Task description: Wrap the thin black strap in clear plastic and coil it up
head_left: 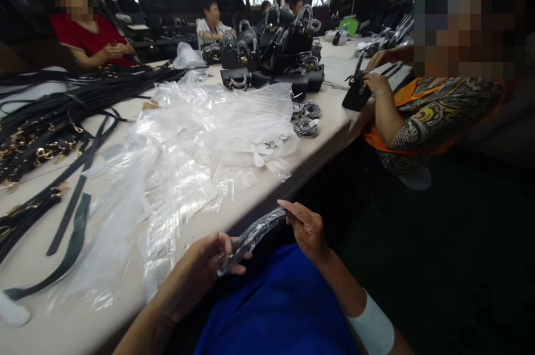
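Just past the table edge, over my blue-clad lap, a dark strap in a clear plastic sleeve (259, 230) stretches between my hands. My left hand (209, 257) has its fingers closed round the near, lower end, where the sleeve sticks out loosely. The upper end is pinched between the thumb and fingers of my right hand (308, 228). Close by on the table lies a spread pile of clear plastic sleeves (179, 176). Long black straps with gold clasps (45, 149) are heaped at the left.
Black handbags (271, 45) with wrapped handles are stacked at the back. Coiled, wrapped straps (307, 118) lie by the table edge (321, 168). At right a co-worker's hands (376, 79) hold a black bag (357, 93). Other people sit across the table.
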`<act>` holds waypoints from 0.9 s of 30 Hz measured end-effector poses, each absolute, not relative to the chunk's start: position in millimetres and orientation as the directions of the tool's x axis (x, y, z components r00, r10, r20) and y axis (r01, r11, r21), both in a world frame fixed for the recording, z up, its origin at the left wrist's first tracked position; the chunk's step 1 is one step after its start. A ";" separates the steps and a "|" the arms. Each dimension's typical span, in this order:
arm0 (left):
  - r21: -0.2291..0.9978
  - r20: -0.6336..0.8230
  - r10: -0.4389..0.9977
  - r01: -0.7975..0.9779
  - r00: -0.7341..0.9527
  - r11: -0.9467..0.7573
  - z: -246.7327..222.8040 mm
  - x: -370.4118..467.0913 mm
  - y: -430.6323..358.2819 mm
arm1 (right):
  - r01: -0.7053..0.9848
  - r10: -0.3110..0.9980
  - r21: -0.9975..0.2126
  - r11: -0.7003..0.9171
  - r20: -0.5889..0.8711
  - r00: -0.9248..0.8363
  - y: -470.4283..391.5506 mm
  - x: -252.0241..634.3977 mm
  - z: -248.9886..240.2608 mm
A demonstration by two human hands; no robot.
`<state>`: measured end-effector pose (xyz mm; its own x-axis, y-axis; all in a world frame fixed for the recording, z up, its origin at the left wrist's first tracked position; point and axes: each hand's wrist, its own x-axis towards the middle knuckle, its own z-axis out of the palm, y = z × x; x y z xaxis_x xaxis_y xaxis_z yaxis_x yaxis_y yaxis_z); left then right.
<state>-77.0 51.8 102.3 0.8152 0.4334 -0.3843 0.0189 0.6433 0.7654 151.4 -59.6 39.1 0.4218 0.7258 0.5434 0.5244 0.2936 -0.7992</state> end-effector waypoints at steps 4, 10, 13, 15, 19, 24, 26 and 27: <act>0.772 -0.468 0.432 0.119 0.771 0.624 102.2 -66.2 49.1 | 0.542 0.726 -0.773 0.331 0.575 0.377 -63.3 153.2 39.9; 0.723 -0.443 0.197 0.219 0.874 0.655 101.9 -68.8 39.5 | 0.567 0.732 -0.739 0.364 0.603 0.317 -66.1 159.5 43.3; 0.697 -0.467 0.133 0.272 0.874 0.663 99.9 -72.3 39.9 | 0.564 0.754 -0.743 0.359 0.588 0.294 -66.3 164.4 43.0; 0.702 -0.468 0.130 0.278 0.874 0.655 97.0 -73.7 39.9 | 0.572 0.785 -0.744 0.345 0.563 0.258 -65.9 168.2 42.2; 0.718 -0.446 0.182 0.228 0.877 0.657 96.5 -75.1 34.4 | 0.629 0.841 -0.719 0.294 0.508 0.186 -64.3 170.8 36.8; 0.732 -0.396 0.450 -0.022 0.800 0.681 122.3 -67.5 31.2 | 0.534 0.933 -0.824 0.191 0.322 0.162 -64.2 143.1 26.0; 0.704 -0.350 0.587 -0.209 0.729 0.679 133.0 -58.9 34.9 | 0.418 0.965 -0.897 0.145 0.222 0.141 -65.7 122.6 25.9; 0.687 -0.333 0.652 -0.299 0.681 0.662 135.7 -53.4 37.5 | 0.358 0.975 -0.925 0.125 0.182 0.130 -66.8 112.3 27.1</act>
